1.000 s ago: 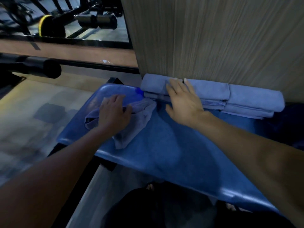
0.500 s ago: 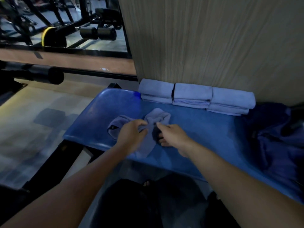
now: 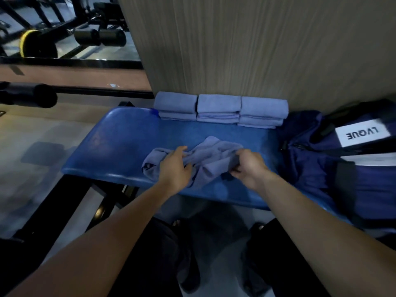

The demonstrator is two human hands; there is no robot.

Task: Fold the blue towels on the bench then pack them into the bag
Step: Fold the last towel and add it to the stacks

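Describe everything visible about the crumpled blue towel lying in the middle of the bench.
The crumpled light-blue cloth towel looks soft and matte, like terry or microfibre. It lies unfolded and bunched in loose ridges on the glossy blue padded bench, near its front edge. The left hand grips its left part, while the right hand pinches its right edge. It sits apart from the three folded light-blue towel stacks along the wall.

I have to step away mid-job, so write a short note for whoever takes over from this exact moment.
Left hand and right hand both grip the crumpled towel at the middle of the bench.
Done: three folded stacks sit in a row against the wall.
Left: fold this towel, then pack all towels into the bag at the bench's right end.
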